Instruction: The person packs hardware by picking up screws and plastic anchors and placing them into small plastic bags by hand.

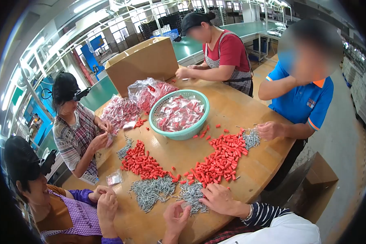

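Observation:
My left hand (176, 218) is at the near edge of the table, fingers curled round what looks like a small clear plastic bag (185, 205). My right hand (220, 200) lies palm down with its fingers apart, fingertips touching a pile of grey metal screws (192, 194). Just beyond it spreads a heap of red plastic plugs (217, 162). Another screw pile (152, 192) lies left of my hands, below a second heap of red plugs (140, 160).
A green basket (152, 122) of filled packets stands mid-table. Behind it are a bulging clear bag (144, 94), loose packets (118, 113) and a cardboard box (144, 65). Several people work round the wooden table (248, 179); a co-worker's hand (271, 130) is by the right-hand screws.

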A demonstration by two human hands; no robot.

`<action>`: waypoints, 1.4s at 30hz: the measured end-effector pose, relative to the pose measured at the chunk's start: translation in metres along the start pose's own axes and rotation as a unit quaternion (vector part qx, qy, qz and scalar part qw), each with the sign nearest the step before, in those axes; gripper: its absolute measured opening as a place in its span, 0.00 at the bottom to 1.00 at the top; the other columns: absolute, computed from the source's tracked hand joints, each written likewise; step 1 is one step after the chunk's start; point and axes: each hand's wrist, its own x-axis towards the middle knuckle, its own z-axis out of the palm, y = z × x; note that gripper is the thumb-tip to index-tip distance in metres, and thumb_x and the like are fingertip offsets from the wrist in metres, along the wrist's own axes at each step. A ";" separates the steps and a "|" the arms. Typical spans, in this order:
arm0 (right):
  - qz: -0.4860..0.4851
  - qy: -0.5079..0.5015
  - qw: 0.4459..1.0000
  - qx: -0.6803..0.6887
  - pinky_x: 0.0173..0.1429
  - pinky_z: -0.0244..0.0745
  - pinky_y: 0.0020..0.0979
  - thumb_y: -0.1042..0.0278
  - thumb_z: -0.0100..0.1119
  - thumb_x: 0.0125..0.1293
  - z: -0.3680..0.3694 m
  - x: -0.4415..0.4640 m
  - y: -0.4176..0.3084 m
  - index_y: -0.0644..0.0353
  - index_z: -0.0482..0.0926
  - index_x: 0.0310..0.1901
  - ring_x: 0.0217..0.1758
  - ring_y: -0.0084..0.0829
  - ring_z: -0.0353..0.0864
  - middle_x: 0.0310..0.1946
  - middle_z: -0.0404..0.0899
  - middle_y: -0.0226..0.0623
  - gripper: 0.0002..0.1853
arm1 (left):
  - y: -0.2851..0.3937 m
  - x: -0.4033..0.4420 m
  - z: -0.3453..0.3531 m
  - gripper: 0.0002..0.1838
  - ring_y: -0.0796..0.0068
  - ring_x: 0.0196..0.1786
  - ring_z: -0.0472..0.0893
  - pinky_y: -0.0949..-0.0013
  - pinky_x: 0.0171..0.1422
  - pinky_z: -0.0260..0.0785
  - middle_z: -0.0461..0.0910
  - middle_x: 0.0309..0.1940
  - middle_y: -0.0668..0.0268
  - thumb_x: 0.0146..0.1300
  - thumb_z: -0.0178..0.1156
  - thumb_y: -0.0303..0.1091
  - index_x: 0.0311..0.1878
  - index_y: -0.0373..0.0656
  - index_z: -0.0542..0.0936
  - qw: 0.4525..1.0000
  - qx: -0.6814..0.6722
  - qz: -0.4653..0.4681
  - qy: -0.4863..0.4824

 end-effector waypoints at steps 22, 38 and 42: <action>-0.011 -0.035 0.999 0.022 0.40 0.71 0.42 0.71 0.63 0.59 0.003 0.013 -0.005 0.63 0.76 0.36 0.35 0.44 0.75 0.30 0.74 0.43 0.07 | 0.009 0.002 -0.003 0.13 0.77 0.24 0.70 0.70 0.27 0.62 0.70 0.25 0.66 0.61 0.67 0.31 0.47 0.40 0.79 0.995 0.050 0.091 0.001; -0.048 -0.210 0.976 -0.033 0.45 0.75 0.45 0.59 0.64 0.64 -0.022 0.041 -0.023 0.64 0.79 0.43 0.40 0.50 0.79 0.36 0.78 0.50 0.16 | 0.009 0.005 0.003 0.09 0.72 0.25 0.73 0.68 0.30 0.65 0.73 0.26 0.64 0.59 0.65 0.32 0.40 0.39 0.78 0.992 0.010 0.126 0.002; -0.095 -0.209 0.971 -0.070 0.43 0.75 0.44 0.56 0.61 0.66 -0.018 0.043 -0.009 0.64 0.79 0.42 0.39 0.49 0.80 0.35 0.79 0.48 0.16 | 0.020 0.005 -0.005 0.11 0.71 0.29 0.77 0.69 0.33 0.69 0.79 0.30 0.63 0.64 0.66 0.37 0.43 0.39 0.81 0.987 0.031 0.157 0.001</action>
